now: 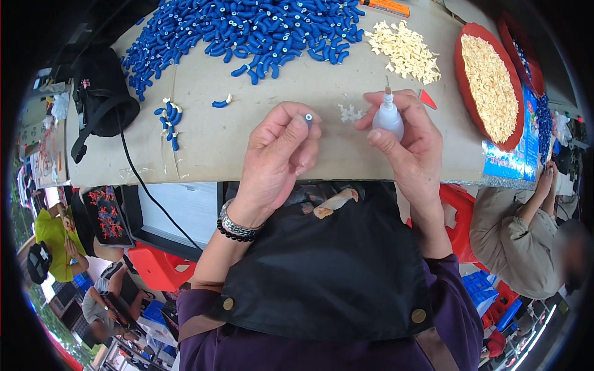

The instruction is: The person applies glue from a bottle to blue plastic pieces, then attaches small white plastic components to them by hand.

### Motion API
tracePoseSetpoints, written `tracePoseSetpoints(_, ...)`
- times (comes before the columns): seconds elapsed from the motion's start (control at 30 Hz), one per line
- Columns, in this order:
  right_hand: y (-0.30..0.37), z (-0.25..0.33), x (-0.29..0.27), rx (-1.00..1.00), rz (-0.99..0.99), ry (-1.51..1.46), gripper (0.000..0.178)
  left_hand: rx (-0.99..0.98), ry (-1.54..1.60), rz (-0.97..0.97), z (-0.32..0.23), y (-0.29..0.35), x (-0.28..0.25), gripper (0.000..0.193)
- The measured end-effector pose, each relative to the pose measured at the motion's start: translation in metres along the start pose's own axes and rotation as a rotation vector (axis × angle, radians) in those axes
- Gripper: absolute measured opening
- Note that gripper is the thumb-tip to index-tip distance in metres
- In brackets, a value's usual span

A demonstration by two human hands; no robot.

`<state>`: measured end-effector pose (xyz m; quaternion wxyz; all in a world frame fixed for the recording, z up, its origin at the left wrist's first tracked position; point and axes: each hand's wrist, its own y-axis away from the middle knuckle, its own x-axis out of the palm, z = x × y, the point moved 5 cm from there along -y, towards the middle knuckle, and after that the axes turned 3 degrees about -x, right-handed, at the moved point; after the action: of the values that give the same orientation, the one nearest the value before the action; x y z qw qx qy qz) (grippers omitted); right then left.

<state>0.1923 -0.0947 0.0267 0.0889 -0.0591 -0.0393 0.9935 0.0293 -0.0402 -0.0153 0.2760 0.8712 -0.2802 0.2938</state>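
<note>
Okay, your left hand (281, 145) pinches one blue piece (308, 119) between thumb and forefinger, above the tabletop (210, 145) toward its near edge; only the pale round end shows well, the rest sits behind your thumb and fingers. Your right hand (413, 142) is wrapped around a white bottle (388, 119), thin tip pointing at the far edge; the fill level can't be made out. Tip and piece are apart.

Between your hands, some whitish bits (350, 112), too small to tell. A red triangle (427, 99) lies just beyond your right hand. Toward the far edge: a big blue pile (266, 37), cut off by the view, plus an orange box (388, 7), also cut off, with a cream pile (405, 52) nearer you. Toward the left edge, a small cluster (169, 123) of blue pieces with cream ends, one single joined piece (221, 102) right of it. Far left, a black thing (102, 99), kind unclear; its cable (145, 181) drops over the near edge. By the right edge, a red tray (492, 89) of cream pieces; the second tray (533, 69) behind is partly covered.
</note>
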Motion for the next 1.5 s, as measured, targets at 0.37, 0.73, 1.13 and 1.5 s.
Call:
tracePoseSetpoints(0.37,0.013,0.010,-0.015,-0.358,-0.299,0.315,0.026,0.041,-0.008,-0.068,0.001,0.001,-0.002,0.017)
tracePoseSetpoints(0.73,0.011,0.009,-0.012,-0.402,-0.271,0.400,0.030,0.059,-0.145,-0.090,0.003,0.004,-0.002,0.021)
tracePoseSetpoints(1.13,0.012,0.005,-0.014,-0.378,-0.282,0.379,0.030,0.077,-0.165,-0.118,0.004,0.004,0.000,0.020)
tracePoseSetpoints(1.5,0.013,0.012,-0.008,-0.452,-0.254,0.506,0.030,0.087,-0.070,-0.096,0.004,0.003,-0.004,0.018)
